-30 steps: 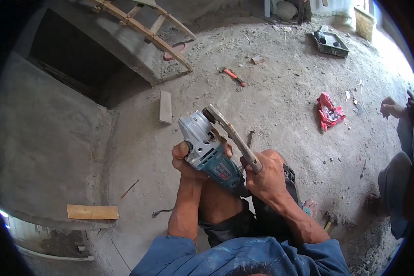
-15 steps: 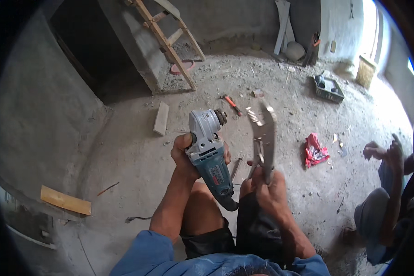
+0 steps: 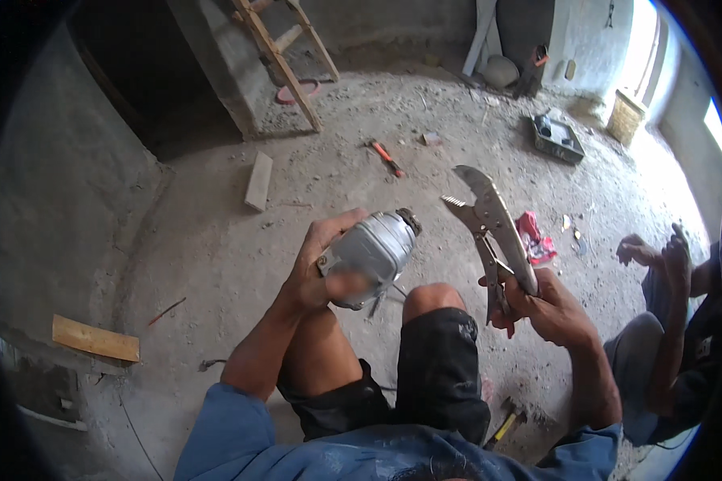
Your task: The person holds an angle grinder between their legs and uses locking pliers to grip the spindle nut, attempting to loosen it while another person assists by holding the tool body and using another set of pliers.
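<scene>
My left hand (image 3: 321, 268) is closed around an angle grinder (image 3: 377, 244). Its grey metal gear head is turned up toward me, hiding most of the teal body below. The bare spindle (image 3: 410, 220) carries no disc and points to the upper right. In my right hand (image 3: 549, 309) is a pair of locking pliers (image 3: 501, 228), gripped by the handles. Their curved, toothed jaws stand wide apart and point up and to the left. The two tools are apart, with a gap over my knees.
A co-worker (image 3: 666, 337) crouches at the right. On the dusty floor are an orange-handled hammer (image 3: 387, 158), red packaging (image 3: 535, 240), a black tray (image 3: 557, 138), a plank (image 3: 258, 182), a wooden board (image 3: 96, 338) and a yellow-handled tool (image 3: 501, 426). A wooden ladder (image 3: 277, 60) leans at the back.
The grinder has tipped, so its head faces me and its body drops from sight. My right hand has moved right with the pliers, away from the grinder.
</scene>
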Motion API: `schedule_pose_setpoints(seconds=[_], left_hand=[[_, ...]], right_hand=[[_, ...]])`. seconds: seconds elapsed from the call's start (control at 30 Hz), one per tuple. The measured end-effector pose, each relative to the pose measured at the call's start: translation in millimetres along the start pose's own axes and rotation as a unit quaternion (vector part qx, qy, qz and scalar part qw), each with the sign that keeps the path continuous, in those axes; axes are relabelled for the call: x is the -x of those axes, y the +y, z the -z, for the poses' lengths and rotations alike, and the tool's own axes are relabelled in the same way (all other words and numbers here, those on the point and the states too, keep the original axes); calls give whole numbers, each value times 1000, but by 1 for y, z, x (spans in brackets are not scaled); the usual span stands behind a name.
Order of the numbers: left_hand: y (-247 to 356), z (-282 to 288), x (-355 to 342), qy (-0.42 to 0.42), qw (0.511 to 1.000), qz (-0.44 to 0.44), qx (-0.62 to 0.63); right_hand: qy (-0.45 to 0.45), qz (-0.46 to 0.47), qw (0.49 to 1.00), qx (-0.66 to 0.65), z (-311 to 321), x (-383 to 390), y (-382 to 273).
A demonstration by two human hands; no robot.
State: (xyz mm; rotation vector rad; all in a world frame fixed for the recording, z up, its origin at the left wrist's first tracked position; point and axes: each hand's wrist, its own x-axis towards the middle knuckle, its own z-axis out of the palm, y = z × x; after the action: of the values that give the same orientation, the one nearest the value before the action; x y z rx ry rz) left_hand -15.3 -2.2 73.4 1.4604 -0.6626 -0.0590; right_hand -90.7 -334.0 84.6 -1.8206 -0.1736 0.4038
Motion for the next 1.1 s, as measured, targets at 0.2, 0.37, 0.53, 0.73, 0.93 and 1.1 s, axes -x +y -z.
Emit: schedule_pose_setpoints(seconds=[0.2,0.37,0.53,0.73,0.93,1.1], left_hand=[[-7,-18,15,-51,988,-28,-146],[-15,-35,22,-66,959,-98,-258],[-25,-49,25,-63,950,-125,-280],[-37,-66,24,-79,940,-155,-293],[-54,-74,29,-109,933,-181,-293],[-68,-75,33,-125,926,-191,-300]], right_hand=[[-58,-123,985,108,6,34,-23],[-47,-165,967,190,2,49,-28],[-67,-194,944,257,7,60,-29],[-57,-249,930,264,0,70,-31],[-27,-237,935,264,-6,92,-8],[-22,-188,924,332,-10,102,-4]])
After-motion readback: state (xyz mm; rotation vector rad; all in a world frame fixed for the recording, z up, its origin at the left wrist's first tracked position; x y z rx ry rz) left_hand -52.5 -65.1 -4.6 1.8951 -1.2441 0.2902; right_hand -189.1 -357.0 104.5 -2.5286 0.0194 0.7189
